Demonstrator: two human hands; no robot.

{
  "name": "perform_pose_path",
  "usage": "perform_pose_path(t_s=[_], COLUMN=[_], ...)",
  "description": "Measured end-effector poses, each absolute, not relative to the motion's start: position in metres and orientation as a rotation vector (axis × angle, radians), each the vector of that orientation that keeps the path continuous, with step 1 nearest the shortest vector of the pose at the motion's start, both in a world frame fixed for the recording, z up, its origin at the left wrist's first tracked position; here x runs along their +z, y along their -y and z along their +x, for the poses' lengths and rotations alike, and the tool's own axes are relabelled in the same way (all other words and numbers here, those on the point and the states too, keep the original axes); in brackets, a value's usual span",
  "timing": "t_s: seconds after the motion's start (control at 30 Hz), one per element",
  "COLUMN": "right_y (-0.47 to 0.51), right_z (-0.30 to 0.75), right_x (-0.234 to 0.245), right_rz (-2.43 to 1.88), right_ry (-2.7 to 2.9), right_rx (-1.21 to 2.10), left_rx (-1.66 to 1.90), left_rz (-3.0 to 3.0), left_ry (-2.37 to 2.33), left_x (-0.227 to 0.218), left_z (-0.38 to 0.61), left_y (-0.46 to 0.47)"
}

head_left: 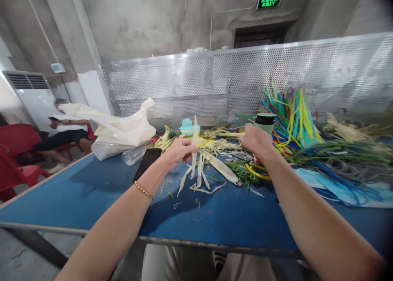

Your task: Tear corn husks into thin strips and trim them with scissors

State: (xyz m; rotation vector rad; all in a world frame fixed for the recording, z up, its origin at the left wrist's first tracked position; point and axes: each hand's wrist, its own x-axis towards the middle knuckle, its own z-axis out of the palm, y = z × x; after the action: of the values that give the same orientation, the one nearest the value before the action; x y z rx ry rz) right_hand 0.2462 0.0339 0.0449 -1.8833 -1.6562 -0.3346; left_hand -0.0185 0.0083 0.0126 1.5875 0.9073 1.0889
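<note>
Between the thumb and fingers of my left hand [183, 150] a pale strip of corn husk [195, 139] is pinched, standing upright. Below it, several narrow husk strips [200, 172] hang or lie on the blue table; whether they join the held strip I cannot tell. My right hand [257, 141] is curled at the far side of the table, in front of a green cup with a black lid [265, 120]. A pale stalk [229, 134] runs up to its fingertips, which are partly hidden. A wider husk piece [222, 169] lies between the hands.
Left of my hands are a black phone [147, 164], a clear plastic bottle [136, 153] and a white plastic bag [125, 129]. Bundles of coloured strips [294, 117] and green cords [331, 152] crowd the right. A perforated metal panel [190, 84] stands behind. A person [69, 125] sits far left.
</note>
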Motion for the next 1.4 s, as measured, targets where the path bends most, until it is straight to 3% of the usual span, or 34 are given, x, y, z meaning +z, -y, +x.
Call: perform_pose_path(t_s=[0.07,0.17,0.33,0.73,1.17,1.4], right_y=[-0.023,-0.007,-0.002,-0.007,-0.015,-0.018], right_z=[0.218,0.179,0.164,0.179,0.189,0.192], right_x=[0.046,0.042,0.034,0.045,0.047,0.047], right_rz=[-1.537,-1.144,-0.943,-0.777,-0.745,-0.968], right_ry=[1.845,1.964,1.778,1.447,1.283,1.138], right_rx=[-0.121,0.455,0.708,0.918,0.773,0.920], left_rx=[1.062,0.994,0.849,0.665,0.536,0.810], left_rz=[1.642,1.758,1.864,1.849,1.900,1.787], left_ry=[-0.919,-0.865,-0.724,-0.649,-0.705,-0.741], left_x=[0.011,0.009,0.011,0.020,0.019,0.016], left_z=[-0.015,-0.011,-0.012,-0.020,-0.026,-0.023], left_y=[-0.006,-0.001,0.005,0.011,0.008,-0.001])
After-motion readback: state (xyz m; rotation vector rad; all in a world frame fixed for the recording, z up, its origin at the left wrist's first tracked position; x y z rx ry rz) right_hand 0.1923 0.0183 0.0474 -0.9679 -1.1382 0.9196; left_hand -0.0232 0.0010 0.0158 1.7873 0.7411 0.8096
